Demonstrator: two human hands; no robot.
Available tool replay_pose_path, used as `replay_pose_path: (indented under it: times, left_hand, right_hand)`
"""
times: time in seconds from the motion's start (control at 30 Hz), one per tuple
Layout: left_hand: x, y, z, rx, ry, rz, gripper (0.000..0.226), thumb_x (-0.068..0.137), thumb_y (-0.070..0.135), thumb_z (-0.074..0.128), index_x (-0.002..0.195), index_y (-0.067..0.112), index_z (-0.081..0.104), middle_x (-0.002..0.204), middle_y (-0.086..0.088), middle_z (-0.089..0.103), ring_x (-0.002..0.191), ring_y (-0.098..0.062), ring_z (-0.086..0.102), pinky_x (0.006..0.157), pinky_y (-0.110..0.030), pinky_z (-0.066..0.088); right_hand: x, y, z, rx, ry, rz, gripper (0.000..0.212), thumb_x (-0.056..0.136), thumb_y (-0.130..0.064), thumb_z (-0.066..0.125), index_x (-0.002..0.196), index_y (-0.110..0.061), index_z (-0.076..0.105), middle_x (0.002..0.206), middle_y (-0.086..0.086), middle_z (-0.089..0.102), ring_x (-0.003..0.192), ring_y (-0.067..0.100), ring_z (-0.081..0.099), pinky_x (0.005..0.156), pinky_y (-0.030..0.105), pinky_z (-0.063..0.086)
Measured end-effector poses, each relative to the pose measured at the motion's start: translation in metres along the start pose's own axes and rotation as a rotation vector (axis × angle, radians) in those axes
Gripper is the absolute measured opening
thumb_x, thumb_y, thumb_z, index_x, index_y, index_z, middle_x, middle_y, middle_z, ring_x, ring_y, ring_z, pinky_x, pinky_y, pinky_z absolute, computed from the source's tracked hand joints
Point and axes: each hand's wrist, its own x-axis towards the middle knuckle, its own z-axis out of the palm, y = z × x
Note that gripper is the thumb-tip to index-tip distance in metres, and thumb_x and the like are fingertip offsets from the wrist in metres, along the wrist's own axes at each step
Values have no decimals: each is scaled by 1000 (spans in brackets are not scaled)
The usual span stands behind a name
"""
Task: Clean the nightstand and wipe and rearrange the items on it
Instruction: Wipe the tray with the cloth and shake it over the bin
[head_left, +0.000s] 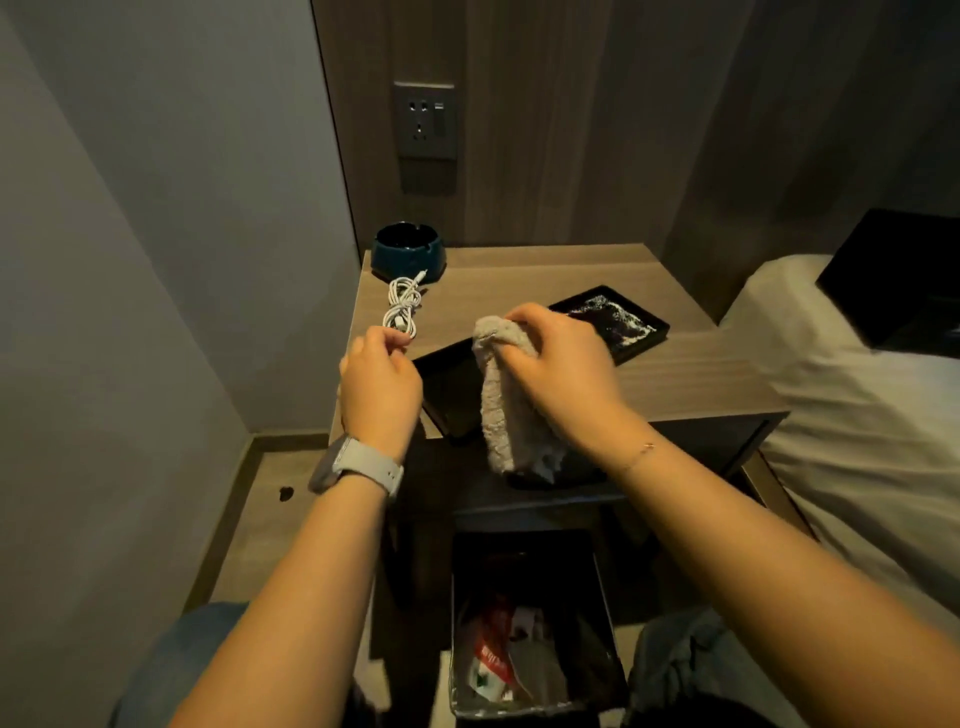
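Bed with white linen fills the right edge of the frame. Nightstand worktop, wood grain, sits at centre, against a panelled wall with a socket plate at upper centre. Bin at bottom centre, below the worktop's front edge, holds red and white wrappers. Black tray lies right of centre on the worktop, with white specks across its inner surface; its near end is hidden by the hands. Towel, pale and rolled, hangs down over the tray's near end. Right hand grips the towel's top, fingers curled round it. Left hand, watch on wrist, pinches the near end of the white cable, coiled left of centre. Dark blue ashtray stands at the worktop's far left corner, just beyond the cable.
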Motion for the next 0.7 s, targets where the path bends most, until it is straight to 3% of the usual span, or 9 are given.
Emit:
replay_pose_path:
  times: [0.1,0.2,0.33,0.4,0.5,0.57,0.7]
  left_hand:
    - [12,-12,18,199,-64,-54,27,97,17,39,113,20,60,119,-6,59,114,-27,49,99,-43,38]
    - [9,-19,26,285,-43,4,29,99,18,36,112,18,63,116,-8,59,112,-28,50,95,-42,35]
    - [11,-26,30,321,-32,59,28,100,19,37,112,16,62,114,-10,59,106,-30,52,90,-41,39]
    - [13,-27,30,325,-53,71,28,100,21,36,112,14,61,113,-10,59,105,-30,52,88,-40,39]
    - [18,-32,26,225,-89,72,28,99,18,38,103,10,64,107,-12,62,100,-31,53,82,-37,38]
    - [20,-35,21,112,-114,68,26,97,15,41,95,9,66,99,-11,64,94,-28,55,77,-36,39]
    - [21,-35,21,39,-137,23,27,96,15,42,94,10,69,92,-8,65,85,-22,56,69,-31,38]
  right_hand:
    - [16,-14,52,-245,-127,-22,26,90,-33,53,109,-18,62,109,6,62,102,29,58,77,41,50]
    - [14,-14,75,-308,-235,-5,26,89,-35,52,103,-17,64,107,8,56,99,31,55,74,38,45]
    - [15,-13,57,-188,-450,-155,8,86,-35,61,91,-33,67,99,4,58,90,23,57,70,33,43]
    - [22,-11,50,-85,-523,-186,12,83,-29,63,91,-27,73,87,3,65,80,19,60,65,34,46]
    - [37,-13,64,-18,-397,-100,15,84,-24,60,88,-21,74,73,1,66,71,21,59,59,30,39]
    - [43,-16,82,-65,-299,-33,18,84,-23,58,91,-21,75,78,1,67,73,21,58,60,28,36]
    - [42,-16,89,-100,-437,-121,19,84,-18,54,94,-16,71,86,1,57,75,19,53,61,33,38]
